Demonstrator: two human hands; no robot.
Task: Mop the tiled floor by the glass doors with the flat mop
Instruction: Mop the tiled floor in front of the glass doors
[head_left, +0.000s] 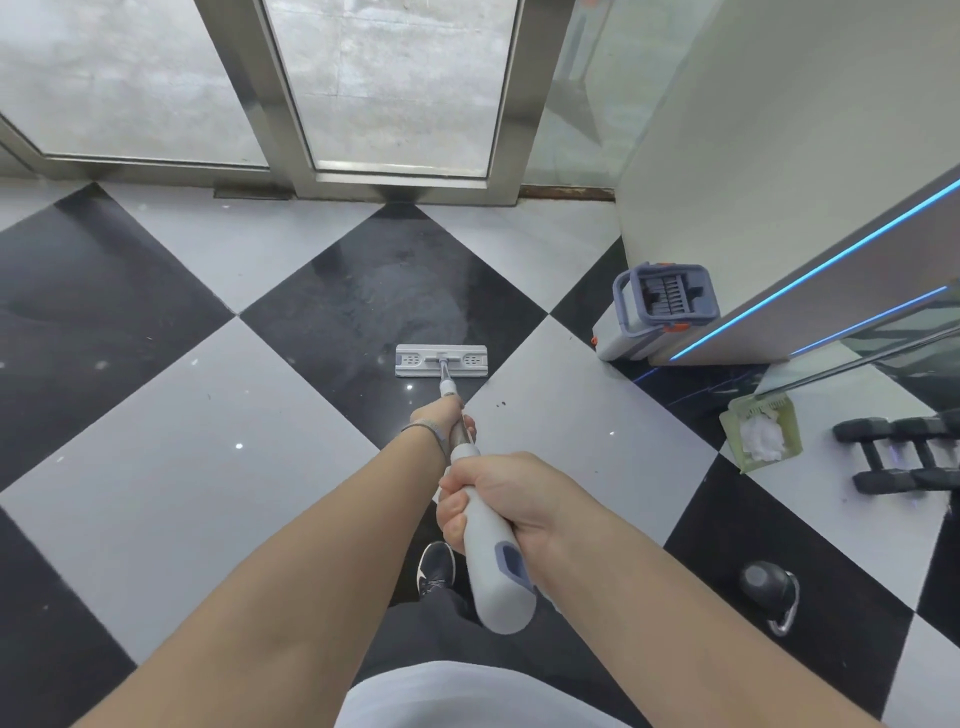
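Note:
The flat mop's white rectangular head lies flat on a black tile of the black-and-white checkered floor, a short way in front of the glass doors. Wet streaks show on the black tile beyond the head. Its pole runs back toward me. My left hand grips the metal pole lower down. My right hand is wrapped around the white handle near its top end.
A grey-blue mop bucket stands at the right by a white wall. A lit counter edge, a green tray with white cloth, dumbbells and a kettlebell crowd the right side. My shoe is below the handle.

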